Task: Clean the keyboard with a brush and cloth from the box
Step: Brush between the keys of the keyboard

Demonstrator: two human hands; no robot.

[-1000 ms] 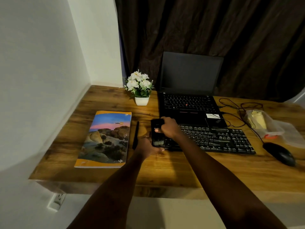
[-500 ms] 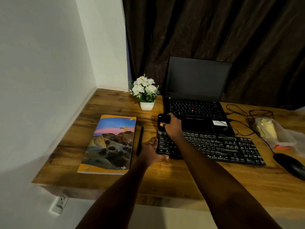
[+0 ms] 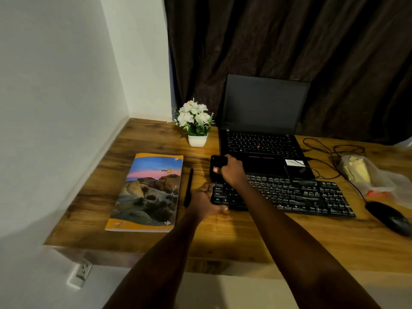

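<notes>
— Where is the brush?
— The right hand (image 3: pixel 229 171) grips the black, blocky brush (image 3: pixel 217 162) at the far-left corner of the flat black keyboard (image 3: pixel 289 195).
— And the left hand (image 3: pixel 204 200)?
— It clasps the keyboard's left end on the wood-grain desk (image 3: pixel 245 239).

One head-worn view, angled forward and down
Close above the counter (image 3: pixel 256 239), facing the corner wall (image 3: pixel 55 108) and curtain (image 3: pixel 289 41)

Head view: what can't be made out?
All in the head view:
- Bristles of brush: hidden by right hand, and dark.
- Contents of bag: blurred behind plastic; the right edge cuts the bag.
- Most legends on keyboard: too small, blurred.
</notes>
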